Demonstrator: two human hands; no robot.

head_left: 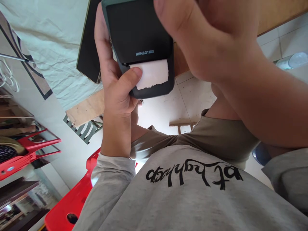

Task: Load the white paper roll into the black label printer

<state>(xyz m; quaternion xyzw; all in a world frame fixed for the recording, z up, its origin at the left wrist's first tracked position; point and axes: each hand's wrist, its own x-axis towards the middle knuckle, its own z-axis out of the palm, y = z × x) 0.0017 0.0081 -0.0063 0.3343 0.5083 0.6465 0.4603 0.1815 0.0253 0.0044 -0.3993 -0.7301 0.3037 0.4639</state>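
A dark label printer [137,32] marked NIIMBOT is held up close to the camera. My left hand [115,96] grips its left side and bottom, with the thumb pressed on the white label strip [154,72] that sticks out of the slot with a torn edge. My right hand [211,41] covers the printer's upper right corner from above; its fingertips are hidden. Both arms wear grey sleeves, and below them is my grey shirt [192,199] with black lettering.
A black phone [88,48] lies on a pale green cloth [55,38] over a table behind my left hand. A red plastic chair [69,205] is at the lower left, with red racks [29,150] beside it. White floor tiles [173,102] show between my arms.
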